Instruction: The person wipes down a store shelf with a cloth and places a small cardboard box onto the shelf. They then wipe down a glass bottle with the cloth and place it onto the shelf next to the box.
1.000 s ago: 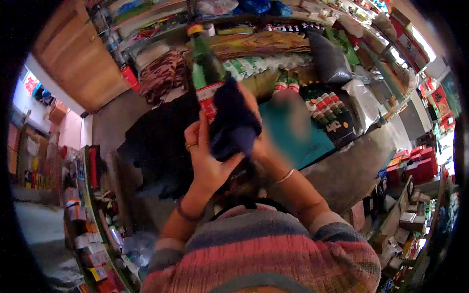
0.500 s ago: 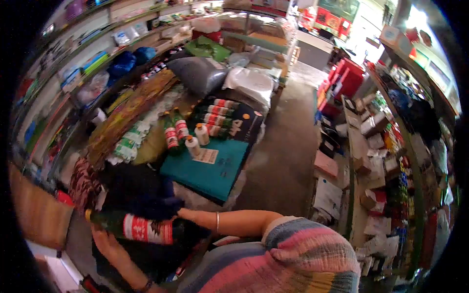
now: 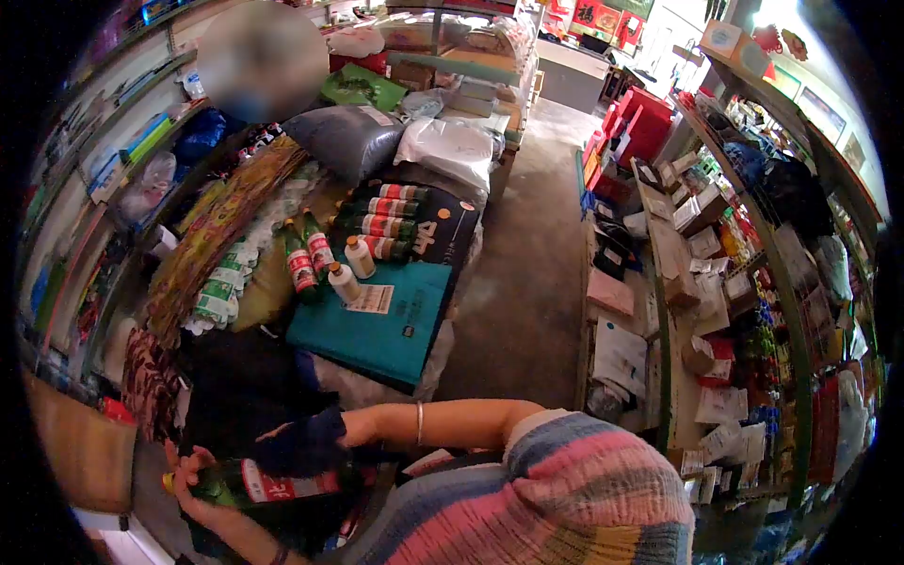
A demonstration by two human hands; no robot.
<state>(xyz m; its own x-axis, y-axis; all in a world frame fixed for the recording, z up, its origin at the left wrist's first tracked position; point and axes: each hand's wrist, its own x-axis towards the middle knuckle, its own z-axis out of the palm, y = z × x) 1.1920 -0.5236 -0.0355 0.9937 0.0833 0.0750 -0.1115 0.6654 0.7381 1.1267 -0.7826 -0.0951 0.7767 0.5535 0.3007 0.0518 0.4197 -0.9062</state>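
A green glass bottle (image 3: 221,492) with a red and white label and a yellow cap lies nearly level at the lower left. My left hand (image 3: 193,476) is closed around its neck end. A dark navy cloth (image 3: 306,443) is bunched in my right hand (image 3: 353,428) and rests against the bottle's upper side; most of that hand's fingers are hidden. Ahead, two similar green bottles (image 3: 299,268) lean beside two white bottles with tan caps (image 3: 344,281) on a teal folder-like panel (image 3: 377,325). Several more labelled bottles (image 3: 386,207) lie in a row behind.
Black material (image 3: 235,377) lies just beyond my hands. A grey sack (image 3: 348,141) and a white plastic-wrapped package (image 3: 447,153) sit farther back. Stocked shelves (image 3: 122,179) line the left, and a shelf of boxes (image 3: 678,254) runs along the right beside the aisle floor (image 3: 527,273).
My left hand has moved from under the bottle to wrap its neck end. The bottle has lowered slightly, and the navy cloth has shifted down and left over its label. The view has tilted somewhat.
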